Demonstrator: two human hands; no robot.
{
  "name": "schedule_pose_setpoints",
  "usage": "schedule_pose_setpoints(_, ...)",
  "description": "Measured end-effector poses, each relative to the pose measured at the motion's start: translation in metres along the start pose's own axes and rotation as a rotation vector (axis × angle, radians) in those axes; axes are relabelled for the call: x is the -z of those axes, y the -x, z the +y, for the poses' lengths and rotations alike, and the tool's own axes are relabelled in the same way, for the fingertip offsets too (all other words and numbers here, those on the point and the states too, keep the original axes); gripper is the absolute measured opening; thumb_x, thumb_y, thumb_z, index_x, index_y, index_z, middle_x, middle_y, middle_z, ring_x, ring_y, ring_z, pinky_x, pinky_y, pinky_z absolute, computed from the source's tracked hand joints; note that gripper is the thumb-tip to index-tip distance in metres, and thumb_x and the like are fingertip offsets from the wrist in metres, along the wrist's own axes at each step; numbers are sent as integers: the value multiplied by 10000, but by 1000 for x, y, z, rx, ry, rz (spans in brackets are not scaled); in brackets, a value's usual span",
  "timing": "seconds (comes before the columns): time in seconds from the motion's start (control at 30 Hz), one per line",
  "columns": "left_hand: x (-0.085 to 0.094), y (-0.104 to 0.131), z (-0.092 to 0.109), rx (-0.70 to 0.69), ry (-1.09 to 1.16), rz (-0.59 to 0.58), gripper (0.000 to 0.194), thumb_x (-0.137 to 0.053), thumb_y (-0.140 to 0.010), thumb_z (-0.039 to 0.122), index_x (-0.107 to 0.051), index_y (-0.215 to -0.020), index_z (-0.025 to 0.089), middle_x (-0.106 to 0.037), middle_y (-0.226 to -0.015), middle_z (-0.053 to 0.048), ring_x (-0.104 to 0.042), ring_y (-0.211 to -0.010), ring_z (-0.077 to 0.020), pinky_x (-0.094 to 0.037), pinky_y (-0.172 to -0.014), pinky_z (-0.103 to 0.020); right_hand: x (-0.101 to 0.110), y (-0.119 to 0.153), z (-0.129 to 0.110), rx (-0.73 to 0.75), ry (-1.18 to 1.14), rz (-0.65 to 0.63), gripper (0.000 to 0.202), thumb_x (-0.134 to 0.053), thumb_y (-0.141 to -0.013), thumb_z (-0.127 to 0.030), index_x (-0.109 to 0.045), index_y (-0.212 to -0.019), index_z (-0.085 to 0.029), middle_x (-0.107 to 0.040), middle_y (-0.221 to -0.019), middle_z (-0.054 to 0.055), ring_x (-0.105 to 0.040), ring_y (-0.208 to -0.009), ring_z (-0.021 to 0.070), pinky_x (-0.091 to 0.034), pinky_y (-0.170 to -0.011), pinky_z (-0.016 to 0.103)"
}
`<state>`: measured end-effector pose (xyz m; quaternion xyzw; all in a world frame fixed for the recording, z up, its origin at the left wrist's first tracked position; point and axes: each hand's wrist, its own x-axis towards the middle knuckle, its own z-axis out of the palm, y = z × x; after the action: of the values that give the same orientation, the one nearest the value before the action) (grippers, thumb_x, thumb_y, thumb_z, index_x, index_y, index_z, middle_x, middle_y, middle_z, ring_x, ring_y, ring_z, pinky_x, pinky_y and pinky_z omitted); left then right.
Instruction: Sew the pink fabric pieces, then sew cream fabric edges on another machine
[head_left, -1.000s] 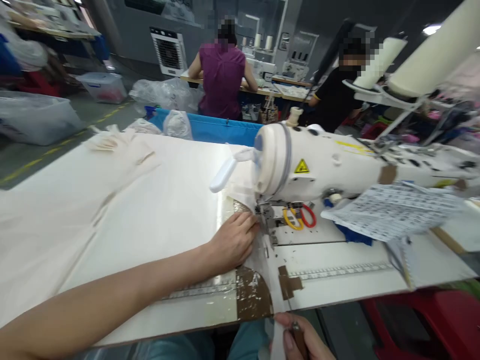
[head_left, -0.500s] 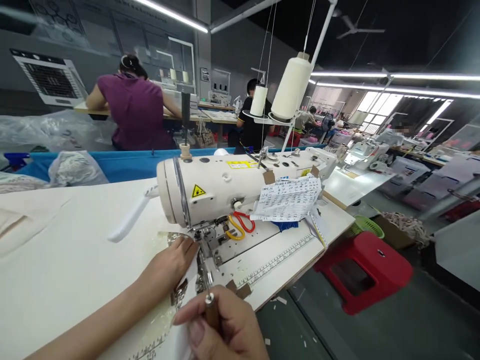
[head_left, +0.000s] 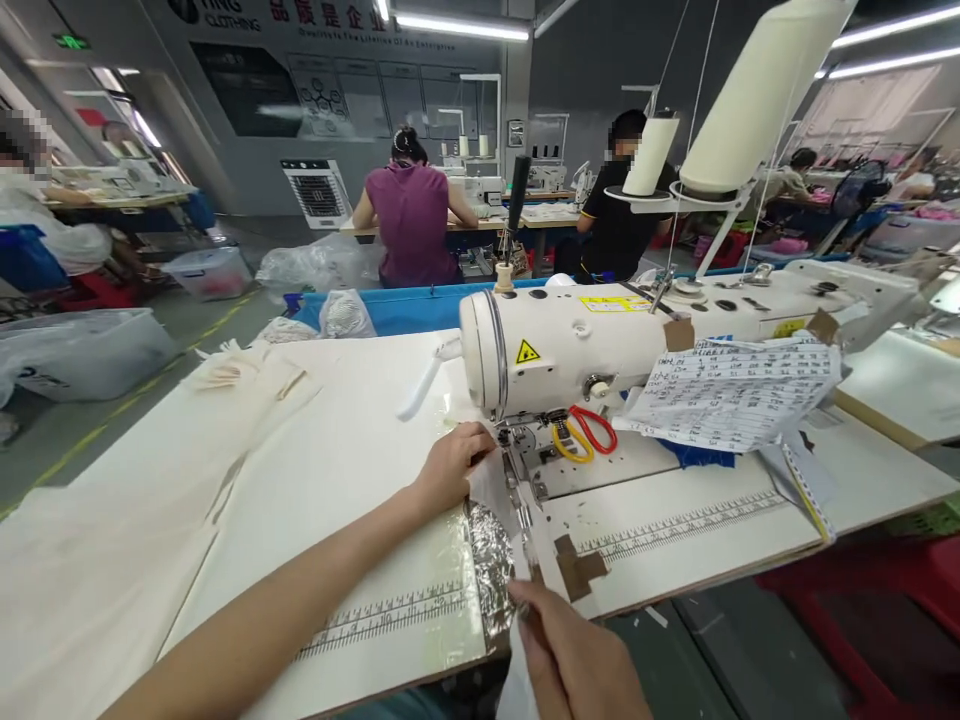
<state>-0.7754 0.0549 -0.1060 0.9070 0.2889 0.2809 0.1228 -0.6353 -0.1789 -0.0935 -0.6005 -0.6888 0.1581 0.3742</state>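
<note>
A white sewing machine [head_left: 555, 345] lies across the table. My left hand [head_left: 456, 465] is beside its needle area, fingers curled down on a white fabric strip [head_left: 491, 485]. Near the table's front edge, my right hand [head_left: 559, 640] is closed, thumb and index finger together on the white strip below the metal guide [head_left: 523, 510]. Part of a tool seems to be tucked in its grip, mostly hidden. Shiny clear tape [head_left: 491, 560] covers the table between the hands. Scissors with red and yellow handles [head_left: 592, 430] lie right of the needle area.
Cream fabric [head_left: 150, 500] is spread over the table's left side. Handwritten paper [head_left: 739, 390] hangs on the machine. Thread cones [head_left: 757, 100] stand above it. Printed rulers [head_left: 682, 525] run along the front. A person in purple [head_left: 416, 220] sits beyond the blue cloth.
The view has swung left, showing more cream fabric. My right hand has turned over, and the wooden-handled tool it held upright is now mostly hidden; its fingers are at the strip.
</note>
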Motion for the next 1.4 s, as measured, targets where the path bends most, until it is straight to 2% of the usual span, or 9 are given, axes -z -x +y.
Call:
schedule_pose_setpoints(0.13,4,-2,-2,-35,108,7,198,-524,-959,257,-655,-827,188,-700,-903,-59,-665,-847,-188,-517,-712,-289,0,-22,13,-19,84,192,305,-353,-1049,-313,-511,-1291,-216,-758,-980,59,-739,-771,180,-531,-585,235)
schedule_pose_setpoints(0.27,8,-4,2,-49,119,17,226,-522,-958,280,-661,-804,189,-712,-892,-59,-672,-825,-180,-526,-707,-286,-5,-47,30,-26,283,290,315,-328,-1037,-242,-564,-1222,-146,-766,-932,80,-729,-675,188,-496,-512,260)
schedule_pose_setpoints(0.37,7,-4,5,-71,109,73,224,-532,-952,267,-652,-780,187,-711,-862,-54,-676,-798,-172,-528,-695,-279,-10,-60,35,8,393,274,306,-369,-1004,-183,-622,-1170,-142,-776,-955,78,-731,-667,181,-496,-518,262)
schedule_pose_setpoints(0.47,5,-4,7,-91,117,112,213,-535,-948,244,-634,-770,184,-702,-835,-49,-674,-782,-164,-527,-688,-269,-15,-67,36,33,410,265,312,-411,-978,-161,-647,-1181,-152,-777,-977,73,-733,-692,166,-503,-547,244)
schedule_pose_setpoints(0.8,6,-4,8,-103,99,79,179,-498,-986,246,-612,-860,190,-693,-871,-54,-654,-813,-168,-531,-725,-283,-21,-75,39,25,405,230,326,-429,-966,-159,-668,-1187,-143,-777,-938,63,-724,-674,160,-488,-513,235)
schedule_pose_setpoints(0.97,7,-3,9,-85,76,62,184,-476,-994,259,-611,-886,194,-690,-888,-61,-656,-826,-175,-537,-725,-296,-20,-74,38,17,385,223,334,-415,-969,-164,-665,-1190,-160,-774,-968,76,-727,-723,149,-511,-566,216)
schedule_pose_setpoints(1.2,8,-4,11,-111,93,78,178,-485,-991,233,-603,-863,194,-691,-890,-56,-660,-824,-166,-546,-727,-288,-22,-75,38,13,422,219,337,-405,-967,-164,-664,-1181,-160,-771,-940,72,-719,-690,152,-510,-546,226)
schedule_pose_setpoints(1.4,8,-3,10,-90,82,45,184,-467,-998,258,-601,-890,194,-671,-895,-58,-639,-832,-174,-533,-735,-299,-23,-76,38,30,441,233,314,-423,-973,-159,-658,-1182,-156,-770,-918,66,-721,-700,147,-483,-549,216)
